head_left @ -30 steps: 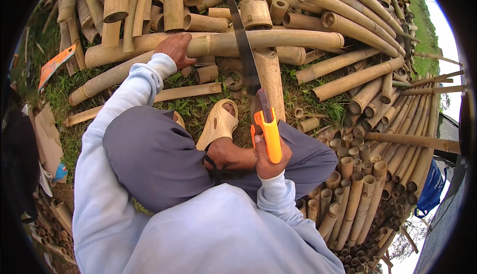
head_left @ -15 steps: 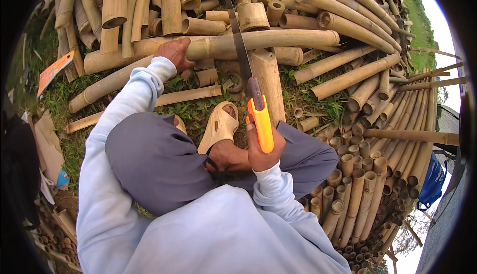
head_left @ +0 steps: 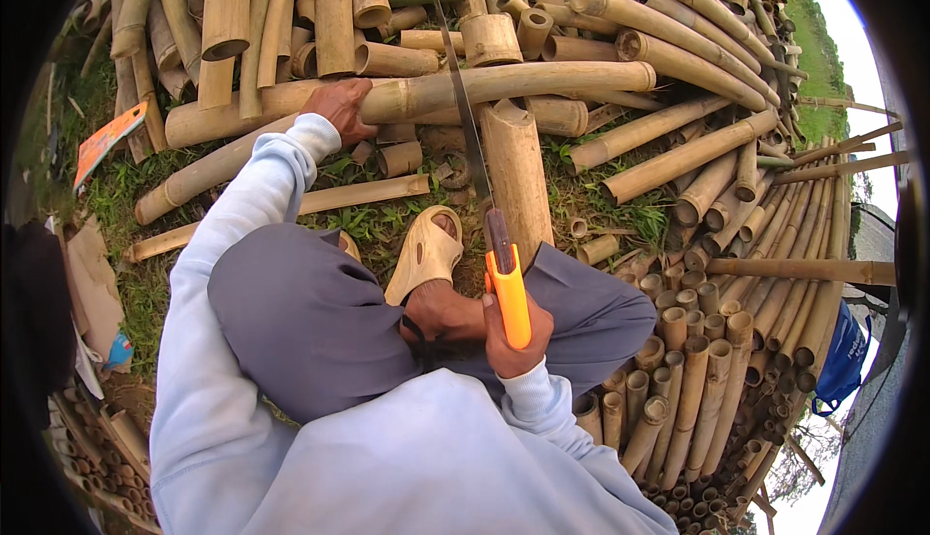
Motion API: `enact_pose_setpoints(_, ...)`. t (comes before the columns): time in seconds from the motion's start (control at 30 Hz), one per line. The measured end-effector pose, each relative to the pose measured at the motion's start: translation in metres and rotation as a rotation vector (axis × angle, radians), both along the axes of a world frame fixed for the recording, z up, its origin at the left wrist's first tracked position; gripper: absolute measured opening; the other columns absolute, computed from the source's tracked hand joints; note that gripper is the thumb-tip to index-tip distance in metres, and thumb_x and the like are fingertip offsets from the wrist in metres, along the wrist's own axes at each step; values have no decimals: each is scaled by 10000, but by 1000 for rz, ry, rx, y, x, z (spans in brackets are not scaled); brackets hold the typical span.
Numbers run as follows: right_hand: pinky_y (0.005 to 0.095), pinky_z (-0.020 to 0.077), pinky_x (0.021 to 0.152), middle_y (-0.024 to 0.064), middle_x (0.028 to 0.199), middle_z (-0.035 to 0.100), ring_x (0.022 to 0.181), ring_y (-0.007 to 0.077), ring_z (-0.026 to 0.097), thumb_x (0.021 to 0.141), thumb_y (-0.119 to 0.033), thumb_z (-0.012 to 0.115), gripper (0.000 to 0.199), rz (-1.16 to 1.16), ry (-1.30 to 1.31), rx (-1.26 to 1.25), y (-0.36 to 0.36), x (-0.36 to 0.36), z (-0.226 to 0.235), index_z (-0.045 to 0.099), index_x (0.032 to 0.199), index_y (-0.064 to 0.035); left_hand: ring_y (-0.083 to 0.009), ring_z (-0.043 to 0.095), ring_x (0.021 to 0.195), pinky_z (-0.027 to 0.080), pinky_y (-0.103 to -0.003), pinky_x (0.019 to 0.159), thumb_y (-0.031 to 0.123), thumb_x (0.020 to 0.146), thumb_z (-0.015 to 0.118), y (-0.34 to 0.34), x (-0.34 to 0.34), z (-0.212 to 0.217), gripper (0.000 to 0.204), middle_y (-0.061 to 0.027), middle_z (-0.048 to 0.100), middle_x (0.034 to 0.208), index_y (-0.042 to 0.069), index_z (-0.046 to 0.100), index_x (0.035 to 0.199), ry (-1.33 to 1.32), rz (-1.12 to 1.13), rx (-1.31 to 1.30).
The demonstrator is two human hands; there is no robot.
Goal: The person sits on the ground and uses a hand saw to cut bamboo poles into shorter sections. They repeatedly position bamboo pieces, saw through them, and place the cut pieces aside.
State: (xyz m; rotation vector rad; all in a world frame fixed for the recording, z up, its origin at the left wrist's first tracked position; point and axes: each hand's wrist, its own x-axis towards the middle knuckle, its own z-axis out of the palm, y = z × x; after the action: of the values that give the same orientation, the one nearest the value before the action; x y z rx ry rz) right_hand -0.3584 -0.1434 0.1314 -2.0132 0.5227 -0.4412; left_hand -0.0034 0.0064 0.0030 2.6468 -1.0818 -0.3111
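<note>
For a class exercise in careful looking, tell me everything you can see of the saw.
The saw has a long, narrow, dark blade, apparently metal, tapering toward its far tip. Its bright orange handle, seemingly plastic, has a dark brownish section where the blade begins. The right hand grips the handle, with the blade pointing away from the person. The blade crosses a bamboo pole; whether it has cut in, and how deep, cannot be told. Its teeth are too fine to make out.
</note>
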Motion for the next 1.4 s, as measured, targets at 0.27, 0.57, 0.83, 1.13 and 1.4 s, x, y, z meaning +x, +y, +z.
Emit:
enact_pose_setpoints(0.27, 290, 485, 608, 76, 720, 645, 651, 95, 601, 929, -34, 710, 106, -7, 111, 96, -3, 27, -6, 693, 1009, 34, -344, 623, 1139, 533, -447, 973, 383, 716, 854, 2, 0, -8, 632, -156, 662, 1183, 44, 595, 1182, -54, -27, -5)
enact_pose_setpoints(0.57, 295, 467, 575, 53, 681, 605, 600, 95, 542, 932, -34, 708, 79, -37, 39, 123, -21, 91, -15, 667, 943, 33, -356, 648, 1105, 544, -457, 960, 374, 722, 852, 0, 4, -4, 623, -188, 687, 1148, 40, 584, 1174, -90, -20, -15)
enact_pose_setpoints(0.83, 284, 532, 687, 102, 802, 713, 702, 138, 663, 942, -38, 705, 202, -1, 32, 46, -6, 54, -15, 717, 1130, 33, -374, 665, 1060, 556, -460, 919, 358, 733, 859, -3, -3, -1, 570, -207, 701, 1076, 37, 584, 1115, -72, 20, -15)
enact_pose_setpoints(1.13, 306, 524, 648, 121, 791, 718, 702, 154, 699, 903, -7, 704, 140, -31, 32, 8, 0, 16, -12, 707, 1036, 39, -373, 670, 1100, 553, -462, 947, 401, 739, 840, -3, 5, -3, 601, -203, 704, 1124, 51, 616, 1173, -8, 27, 19)
enact_pose_setpoints(1.4, 297, 534, 671, 116, 810, 726, 711, 148, 693, 923, -32, 711, 159, 7, 72, 48, -14, 31, -25, 711, 1067, 34, -371, 664, 1117, 553, -453, 973, 410, 731, 830, -3, 11, 4, 657, -200, 700, 1166, 42, 616, 1232, 57, -5, 89)
